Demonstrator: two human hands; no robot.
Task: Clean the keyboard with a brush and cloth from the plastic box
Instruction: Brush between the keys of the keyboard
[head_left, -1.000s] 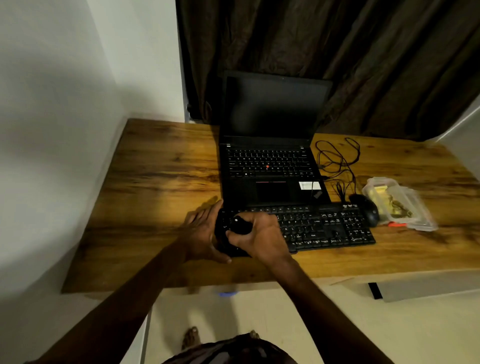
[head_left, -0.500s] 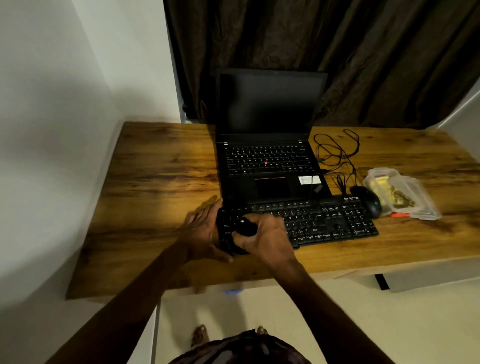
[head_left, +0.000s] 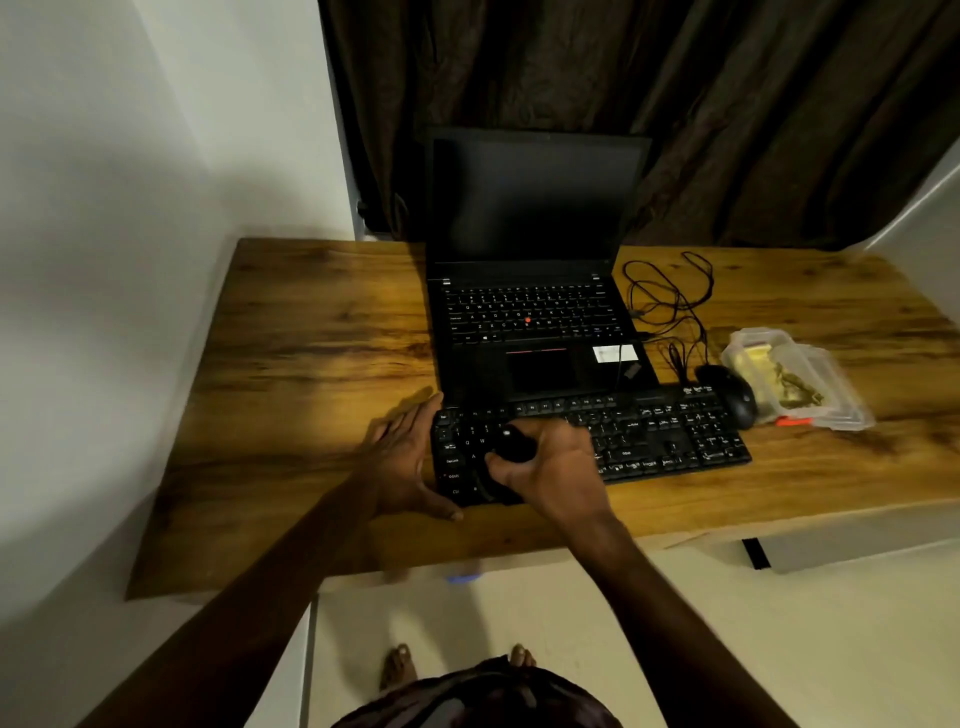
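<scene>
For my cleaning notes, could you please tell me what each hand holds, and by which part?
The right hand grips a dark brush round its body; the left hand holds nothing, resting flat against the keyboard.

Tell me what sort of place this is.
Probably a home computer desk in a room corner: a brown wood-grain desk top against a white wall, an open black laptop with a black external keyboard before it, and a dark brown curtain behind.
</scene>
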